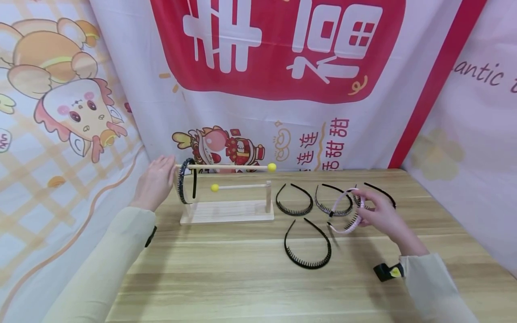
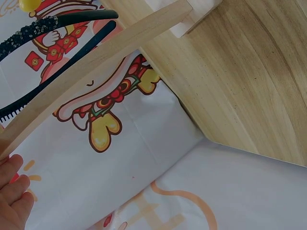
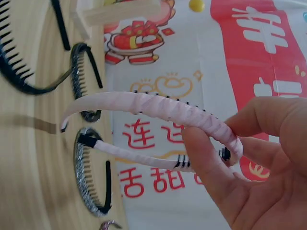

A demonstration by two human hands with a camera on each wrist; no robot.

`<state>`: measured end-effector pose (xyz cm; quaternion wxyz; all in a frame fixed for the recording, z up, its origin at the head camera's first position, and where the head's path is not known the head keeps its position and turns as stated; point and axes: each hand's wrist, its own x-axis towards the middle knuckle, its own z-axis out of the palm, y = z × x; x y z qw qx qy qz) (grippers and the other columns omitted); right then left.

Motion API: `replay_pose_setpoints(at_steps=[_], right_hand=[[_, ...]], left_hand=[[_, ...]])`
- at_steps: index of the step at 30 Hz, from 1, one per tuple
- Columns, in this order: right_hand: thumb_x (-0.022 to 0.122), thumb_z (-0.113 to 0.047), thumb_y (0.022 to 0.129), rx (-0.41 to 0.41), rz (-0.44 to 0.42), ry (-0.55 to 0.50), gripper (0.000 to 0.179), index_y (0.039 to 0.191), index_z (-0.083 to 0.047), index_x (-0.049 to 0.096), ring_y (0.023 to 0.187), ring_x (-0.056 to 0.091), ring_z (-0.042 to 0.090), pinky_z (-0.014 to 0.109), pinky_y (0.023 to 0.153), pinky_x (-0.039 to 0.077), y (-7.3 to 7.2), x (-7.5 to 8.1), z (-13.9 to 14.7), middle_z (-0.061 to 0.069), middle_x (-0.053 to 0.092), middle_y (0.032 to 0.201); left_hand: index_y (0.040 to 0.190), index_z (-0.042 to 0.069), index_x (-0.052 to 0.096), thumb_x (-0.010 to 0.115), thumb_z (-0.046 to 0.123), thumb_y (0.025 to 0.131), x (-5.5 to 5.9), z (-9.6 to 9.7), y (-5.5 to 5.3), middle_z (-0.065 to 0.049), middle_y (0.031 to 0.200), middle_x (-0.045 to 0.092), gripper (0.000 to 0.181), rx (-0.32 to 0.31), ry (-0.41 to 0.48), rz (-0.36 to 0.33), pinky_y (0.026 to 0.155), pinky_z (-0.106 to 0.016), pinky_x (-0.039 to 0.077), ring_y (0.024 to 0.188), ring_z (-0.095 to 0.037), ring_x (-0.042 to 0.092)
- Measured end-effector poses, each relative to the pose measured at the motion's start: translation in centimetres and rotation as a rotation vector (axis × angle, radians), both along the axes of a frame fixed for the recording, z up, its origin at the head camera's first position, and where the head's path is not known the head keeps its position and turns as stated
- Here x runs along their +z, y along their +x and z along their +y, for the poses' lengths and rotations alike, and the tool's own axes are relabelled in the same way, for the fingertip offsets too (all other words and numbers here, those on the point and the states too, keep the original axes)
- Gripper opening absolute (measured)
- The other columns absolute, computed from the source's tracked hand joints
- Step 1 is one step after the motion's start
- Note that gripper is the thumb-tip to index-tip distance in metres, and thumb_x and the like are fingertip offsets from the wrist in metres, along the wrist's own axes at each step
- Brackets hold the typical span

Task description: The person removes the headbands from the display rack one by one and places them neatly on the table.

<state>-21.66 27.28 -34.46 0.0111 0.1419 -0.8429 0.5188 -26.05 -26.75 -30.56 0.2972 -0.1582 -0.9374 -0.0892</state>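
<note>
My right hand (image 1: 377, 213) pinches a pale pink toothed headband (image 3: 163, 108) between thumb and fingers, lifted above the table with its open ends to the left. At the far left, my left hand (image 1: 155, 181) grips the upper end of the left post (image 2: 96, 62) of a wooden display stand (image 1: 228, 211); its thumb is hidden in the left wrist view. A dark beaded headband (image 1: 181, 181) hangs on the stand's upper bar (image 1: 230, 167), close to that hand. The lower bar (image 1: 242, 186) carries no headband.
Several headbands lie on the wooden table (image 1: 226, 278) right of the stand: a black toothed one (image 1: 308, 264) in front, another black one (image 1: 294, 211) behind, and a silvery glittering one (image 3: 86, 177) partly behind the pink one. A printed cloth (image 1: 282, 107) stands behind.
</note>
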Motion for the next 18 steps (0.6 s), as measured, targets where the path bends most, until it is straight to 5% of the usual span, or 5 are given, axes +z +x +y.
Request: replay_pose_setpoints(at_steps=[6,18], right_hand=[[0.049,0.009,0.085,0.007,-0.041,0.04,0.048,0.131,0.014,0.037,0.062,0.059,0.019,0.036,0.058,0.058,0.7,-0.9,1.5,0.021,0.044,0.089],[0.058,-0.01,0.09,0.085,-0.293,0.193,0.02,0.103,0.005,0.054,0.057,0.06,0.029,0.037,0.049,0.055,1.7,-2.6,3.9,0.011,0.058,0.076]], left_hand=[[0.127,-0.013,0.044,0.044,0.009,0.097,0.0,-0.1,-0.1,-0.03,0.126,0.047,0.037,0.002,-0.004,-0.011,0.109,-0.047,0.021,0.122,-0.044,0.037],[0.127,-0.013,0.043,0.044,0.009,0.097,-0.1,-0.1,0.0,-0.03,0.126,0.046,0.037,0.0,-0.002,-0.013,0.109,-0.047,0.021,0.122,-0.044,0.037]])
